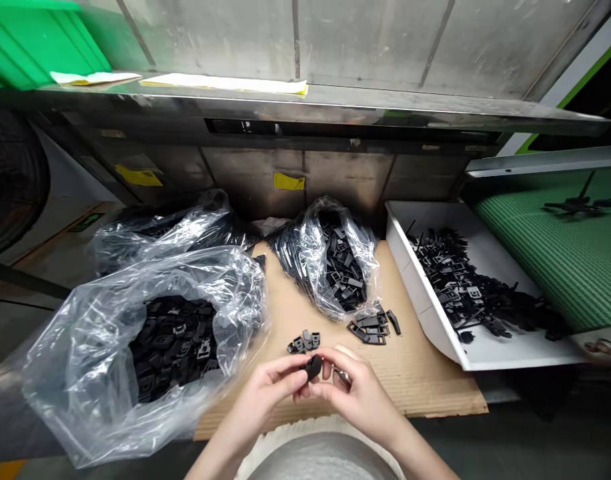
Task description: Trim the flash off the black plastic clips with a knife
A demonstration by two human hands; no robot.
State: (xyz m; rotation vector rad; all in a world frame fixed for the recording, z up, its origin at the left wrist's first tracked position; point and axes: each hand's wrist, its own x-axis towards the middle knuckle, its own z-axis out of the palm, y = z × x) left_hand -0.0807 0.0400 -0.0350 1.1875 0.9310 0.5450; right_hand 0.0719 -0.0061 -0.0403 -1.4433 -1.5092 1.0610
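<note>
My left hand and my right hand meet over the front edge of a brown cardboard sheet. Together they pinch a small black plastic part between thumbs and fingertips. Just beyond my fingers lies a small cluster of black clips. A few flat black frame pieces lie a little further right on the cardboard.
A large clear bag of black parts sits open at the left, another bag at the centre, a third behind. A white tray holds black sprue pieces at the right, beside a green conveyor belt. A metal shelf runs overhead.
</note>
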